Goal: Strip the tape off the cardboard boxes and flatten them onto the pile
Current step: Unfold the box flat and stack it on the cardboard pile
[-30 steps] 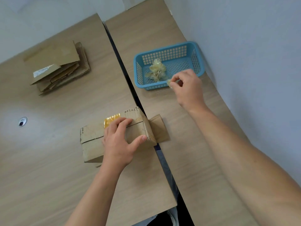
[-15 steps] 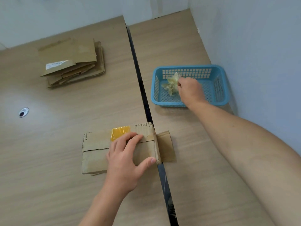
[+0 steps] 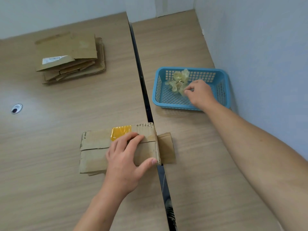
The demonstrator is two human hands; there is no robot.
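A small brown cardboard box (image 3: 95, 152) lies on the wooden table at its right edge, one flap (image 3: 166, 148) reaching across the gap. A patch of yellow tape (image 3: 120, 131) sticks to its top. My left hand (image 3: 124, 160) presses flat on the box, fingers by the yellow tape and thumb against the box's front right corner. My right hand (image 3: 200, 95) reaches into the blue basket (image 3: 166, 105), fingertips pinched at the edge of the crumpled clear tape wad (image 3: 179, 79). The pile of flattened cardboard (image 3: 66, 55) sits at the far left.
A dark gap (image 3: 141, 77) runs between the two wooden tables. A round cable hole (image 3: 16, 108) is at the left. A pale wall (image 3: 266, 64) rises just right of the basket.
My right hand carried a bit of tape from in front of the basket into it, up to the tape wad. The left hand stayed on the box.
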